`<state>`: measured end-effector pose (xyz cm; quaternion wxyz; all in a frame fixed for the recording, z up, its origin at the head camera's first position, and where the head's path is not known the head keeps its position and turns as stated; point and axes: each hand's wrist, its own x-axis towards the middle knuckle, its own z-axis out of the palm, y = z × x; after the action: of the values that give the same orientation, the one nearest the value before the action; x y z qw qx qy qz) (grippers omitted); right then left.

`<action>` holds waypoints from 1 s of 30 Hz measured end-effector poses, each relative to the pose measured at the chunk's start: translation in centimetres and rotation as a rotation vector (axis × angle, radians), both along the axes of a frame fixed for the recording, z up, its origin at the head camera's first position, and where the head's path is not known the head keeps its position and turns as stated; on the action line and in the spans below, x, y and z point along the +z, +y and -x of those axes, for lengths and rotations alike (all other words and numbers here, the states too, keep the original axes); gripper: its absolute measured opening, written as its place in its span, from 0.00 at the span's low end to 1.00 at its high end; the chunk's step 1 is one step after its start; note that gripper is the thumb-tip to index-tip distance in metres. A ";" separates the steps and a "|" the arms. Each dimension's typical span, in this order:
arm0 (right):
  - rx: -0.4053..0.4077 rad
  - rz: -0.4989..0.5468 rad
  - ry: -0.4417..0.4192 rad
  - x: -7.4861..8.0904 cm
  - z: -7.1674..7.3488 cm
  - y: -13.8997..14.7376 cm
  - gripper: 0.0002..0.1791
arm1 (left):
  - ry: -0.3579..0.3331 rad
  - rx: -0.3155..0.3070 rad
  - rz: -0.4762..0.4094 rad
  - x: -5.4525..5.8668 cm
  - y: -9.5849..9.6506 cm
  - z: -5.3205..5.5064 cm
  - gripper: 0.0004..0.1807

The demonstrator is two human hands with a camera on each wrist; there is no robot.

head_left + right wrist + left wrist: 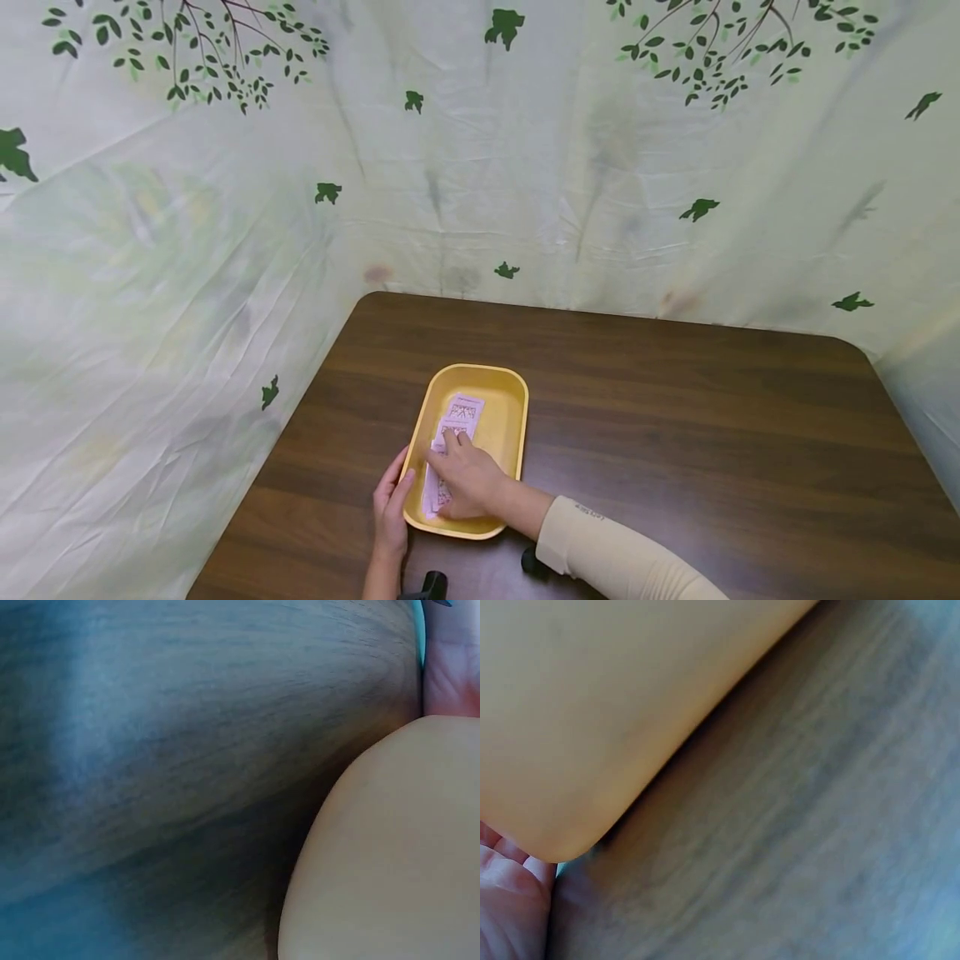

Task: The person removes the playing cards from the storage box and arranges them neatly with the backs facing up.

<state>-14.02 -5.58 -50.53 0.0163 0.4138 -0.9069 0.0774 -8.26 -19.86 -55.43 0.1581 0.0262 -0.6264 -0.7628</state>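
A yellow rectangular tray (506, 417) with rounded corners lies on the table, several pale pink printed paper slips (465, 408) overlapping in a row along its left side. At the tray's left rim my left hand (390, 508) holds it, thumb by the rim and fingers along the outer wall. Inside the tray, my right hand (472, 479) reaches over the slips with fingers extended and touches them; the palm hides part of the row. The left wrist view catches the tray's outer wall (615, 712) beside part of that hand (510, 907). Similarly, the right wrist view has the wall (397, 847) close up.
The dark brown wooden table (675, 433) extends far to the right. Behind it and on the left hangs a pale cloth (585, 183) printed with leaves. Small black objects (435, 585) show by both wrists, and a beige sleeve (622, 550) covers the right forearm.
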 end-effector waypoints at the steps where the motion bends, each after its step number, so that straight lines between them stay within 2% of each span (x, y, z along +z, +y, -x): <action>1: 0.003 0.000 0.000 0.1 0.1 0.1 0.40 | -0.001 0.003 -0.001 0.0 0.0 0.0 0.21; 4: 0.023 0.029 -0.004 1.0 0.5 0.7 0.41 | -0.009 0.009 0.005 -0.1 0.1 0.1 0.21; 9: 0.045 0.089 -0.023 4.1 2.1 2.1 0.42 | -0.030 0.014 0.006 -0.2 0.1 0.2 0.22; 15: 0.007 0.113 -0.065 6.8 4.4 4.4 0.43 | -0.034 0.027 -0.013 -0.1 -0.1 0.1 0.22; 23: -0.041 0.179 -0.072 7.8 7.0 9.0 0.41 | 0.012 0.022 -0.033 -0.2 0.1 0.1 0.21; 30: -0.112 0.245 -0.043 6.9 8.4 13.6 0.40 | 0.002 0.011 -0.053 -0.3 0.3 0.2 0.21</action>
<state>-22.38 7.98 -43.60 0.0514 0.3554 -0.9126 0.1955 -8.49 -19.52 -55.76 0.1620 0.0330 -0.6057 -0.7784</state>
